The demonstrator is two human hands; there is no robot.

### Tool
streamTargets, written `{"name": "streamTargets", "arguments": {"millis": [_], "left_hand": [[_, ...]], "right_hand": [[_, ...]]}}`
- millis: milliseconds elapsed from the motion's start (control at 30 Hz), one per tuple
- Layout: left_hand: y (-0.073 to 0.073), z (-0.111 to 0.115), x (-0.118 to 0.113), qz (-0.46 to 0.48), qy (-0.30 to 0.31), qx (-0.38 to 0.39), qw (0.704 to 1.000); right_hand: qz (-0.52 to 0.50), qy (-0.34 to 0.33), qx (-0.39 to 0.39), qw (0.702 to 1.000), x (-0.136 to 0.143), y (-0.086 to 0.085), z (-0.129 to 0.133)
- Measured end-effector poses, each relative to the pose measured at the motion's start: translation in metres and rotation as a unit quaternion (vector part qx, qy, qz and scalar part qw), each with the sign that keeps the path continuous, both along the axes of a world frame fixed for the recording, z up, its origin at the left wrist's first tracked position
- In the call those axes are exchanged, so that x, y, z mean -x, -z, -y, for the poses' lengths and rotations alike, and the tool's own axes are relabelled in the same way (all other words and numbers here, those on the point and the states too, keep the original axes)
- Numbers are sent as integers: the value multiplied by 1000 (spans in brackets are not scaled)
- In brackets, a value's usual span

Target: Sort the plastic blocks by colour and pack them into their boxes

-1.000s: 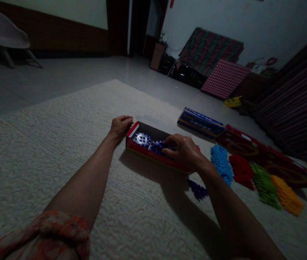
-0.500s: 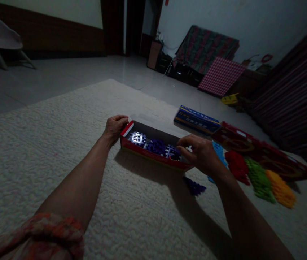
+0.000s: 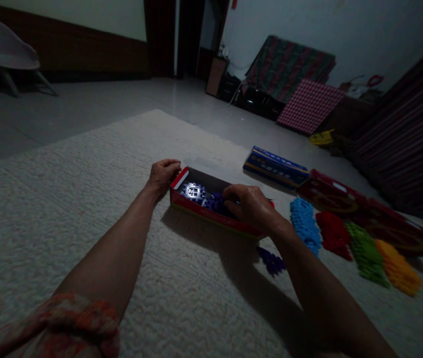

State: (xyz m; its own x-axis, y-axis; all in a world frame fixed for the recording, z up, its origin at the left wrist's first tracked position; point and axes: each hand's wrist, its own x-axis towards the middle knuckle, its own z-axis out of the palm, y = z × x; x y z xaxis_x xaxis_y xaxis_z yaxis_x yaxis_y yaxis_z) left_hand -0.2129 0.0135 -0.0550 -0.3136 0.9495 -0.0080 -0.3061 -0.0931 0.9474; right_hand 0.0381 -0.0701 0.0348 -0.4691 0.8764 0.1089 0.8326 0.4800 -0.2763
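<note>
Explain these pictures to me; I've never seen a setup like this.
There's no machine here: these are a person's bare hands, filmed looking forward and down by one camera worn on their head. The left hand is at one end of an open red box. The right hand reaches into it, among purple pieces; whether it grips one is hidden. On the pale mat, a purple cluster lies in front of the box. To the right are blue, red, green and orange piles.
</note>
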Motion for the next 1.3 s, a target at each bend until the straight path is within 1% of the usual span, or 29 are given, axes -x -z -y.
{"name": "streamTargets", "arguments": {"millis": [67, 200, 433, 700, 1000, 1300], "left_hand": [[-1, 0, 0, 2, 2, 4, 1000], [0, -1, 0, 1, 2, 7, 1000], [4, -2, 1, -5, 3, -3, 1000], [3, -1, 0, -3, 2, -3, 1000], [5, -4, 1, -2, 1, -8, 1000], [2, -2, 0, -4, -2, 2, 1000]], "right_hand": [[11, 2, 10, 1000, 2, -2, 0], [24, -15, 32, 999, 4, -5, -1], [48, -27, 25, 998, 4, -4, -4], [44, -36, 21, 998, 4, -5, -6], [23, -74, 22, 997, 8, 2, -9], [18, -87, 23, 996, 7, -1, -9]]}}
